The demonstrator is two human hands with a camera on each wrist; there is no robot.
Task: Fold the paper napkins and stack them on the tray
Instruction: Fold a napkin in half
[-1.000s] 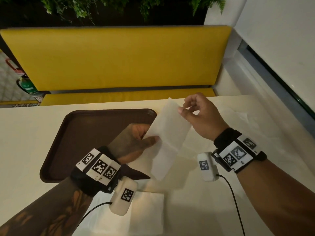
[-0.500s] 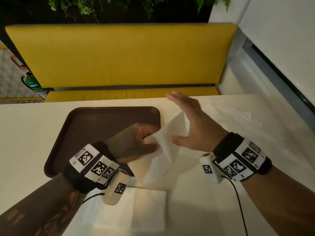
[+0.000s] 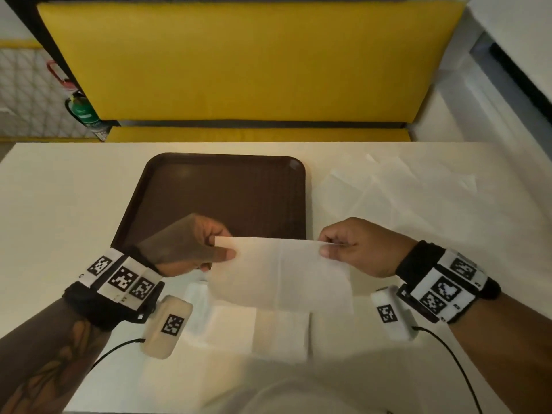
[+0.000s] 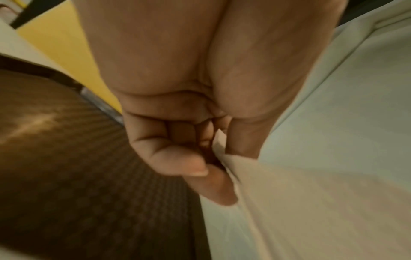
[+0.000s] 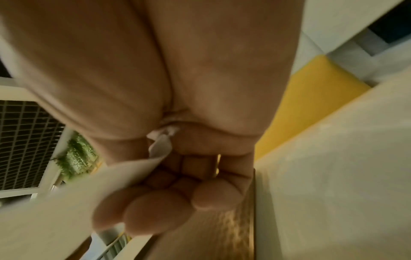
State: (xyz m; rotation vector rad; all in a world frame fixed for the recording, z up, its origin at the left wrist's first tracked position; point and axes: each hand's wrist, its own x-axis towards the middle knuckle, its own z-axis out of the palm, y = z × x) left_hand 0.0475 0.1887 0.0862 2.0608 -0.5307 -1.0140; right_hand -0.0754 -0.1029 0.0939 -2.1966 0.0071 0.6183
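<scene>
The left hand (image 3: 191,249) and right hand (image 3: 355,249) each pinch a top corner of a thin white paper napkin (image 3: 280,273), stretched in the air between them above the cream table (image 3: 59,204); the dark brown plastic tray (image 3: 227,189) lies just beyond; more white napkins (image 3: 397,186) lie to its right.

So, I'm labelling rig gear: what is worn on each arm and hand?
Left hand and right hand are bare. Each wrist has a black band with white blocks of black-and-white square markers, and below it a white tagged pod trailing a black cable. No sleeves.

Tray (image 3: 167,186) was dark brown, fine grid texture. Napkin (image 3: 280,270) white. Counter (image 3: 59,189) cream. Bench (image 3: 239,61) yellow. Wristbands (image 3: 122,276) black-white checker tags.
</scene>
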